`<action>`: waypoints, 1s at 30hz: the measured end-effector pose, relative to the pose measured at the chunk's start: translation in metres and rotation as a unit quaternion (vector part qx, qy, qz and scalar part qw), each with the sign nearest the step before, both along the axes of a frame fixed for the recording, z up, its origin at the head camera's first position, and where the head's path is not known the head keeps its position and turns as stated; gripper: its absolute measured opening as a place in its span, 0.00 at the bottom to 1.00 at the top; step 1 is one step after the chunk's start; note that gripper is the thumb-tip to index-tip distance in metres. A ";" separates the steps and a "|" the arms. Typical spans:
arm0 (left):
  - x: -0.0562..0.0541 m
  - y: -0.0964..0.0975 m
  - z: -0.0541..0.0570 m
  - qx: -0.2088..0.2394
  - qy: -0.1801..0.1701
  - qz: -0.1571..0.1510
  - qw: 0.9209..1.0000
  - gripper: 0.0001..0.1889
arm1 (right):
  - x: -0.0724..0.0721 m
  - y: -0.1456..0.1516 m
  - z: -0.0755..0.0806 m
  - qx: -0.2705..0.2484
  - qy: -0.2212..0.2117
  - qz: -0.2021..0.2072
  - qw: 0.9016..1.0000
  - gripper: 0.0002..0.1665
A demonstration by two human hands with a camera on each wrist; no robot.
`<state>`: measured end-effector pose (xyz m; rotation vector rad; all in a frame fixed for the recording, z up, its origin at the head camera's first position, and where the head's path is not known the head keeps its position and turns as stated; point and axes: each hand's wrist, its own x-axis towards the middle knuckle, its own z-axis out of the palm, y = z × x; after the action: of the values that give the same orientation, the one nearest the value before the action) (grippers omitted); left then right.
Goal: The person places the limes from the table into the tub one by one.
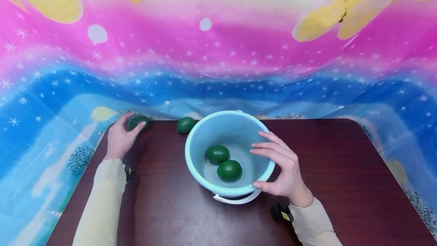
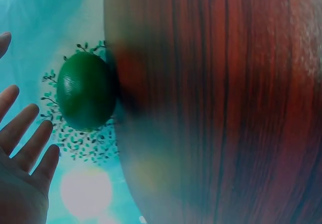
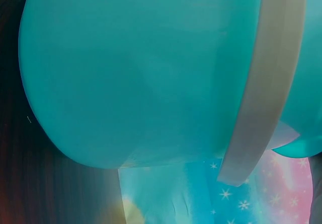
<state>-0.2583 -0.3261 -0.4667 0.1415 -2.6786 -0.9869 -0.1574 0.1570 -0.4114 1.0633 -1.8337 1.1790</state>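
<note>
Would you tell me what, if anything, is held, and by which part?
Nothing seems held: the left hand open near a green fruit, the right hand open at the bucket's rim.

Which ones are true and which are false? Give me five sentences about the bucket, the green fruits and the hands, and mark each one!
1. Two green fruits lie inside the bucket. True.
2. The handle is red. False: it is white.
3. The left hand is beside a fruit outside the bucket. True.
4. The right hand is far from the bucket. False: it is at the rim.
5. Every fruit is inside. False: two are outside.
</note>
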 end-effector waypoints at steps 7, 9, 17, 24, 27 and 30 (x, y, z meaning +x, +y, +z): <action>-0.008 -0.005 -0.008 0.029 -0.027 0.013 0.999 0.39 | 0.001 0.000 0.002 -0.002 -0.001 0.000 1.000 0.39; -0.010 -0.005 -0.010 0.040 -0.030 0.017 0.999 0.39 | 0.001 0.000 0.002 -0.001 -0.001 0.000 1.000 0.39; -0.016 -0.006 -0.013 0.039 -0.052 0.028 0.997 0.41 | 0.001 0.000 0.001 -0.001 -0.003 0.001 1.000 0.39; -0.022 -0.012 -0.018 0.020 -0.049 0.038 0.998 0.37 | 0.002 0.000 0.001 0.001 -0.007 0.000 1.000 0.39; -0.025 -0.016 -0.019 0.008 -0.057 0.029 0.998 0.37 | 0.002 0.000 0.001 0.001 -0.009 0.000 1.000 0.39; -0.029 -0.018 -0.021 -0.015 -0.081 0.013 0.997 0.41 | 0.002 0.000 0.001 0.001 -0.010 0.000 1.000 0.39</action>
<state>-0.2871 -0.3441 -0.4872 0.2594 -2.8276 -0.9657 -0.1556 0.1569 -0.4100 1.0562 -1.8507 1.1905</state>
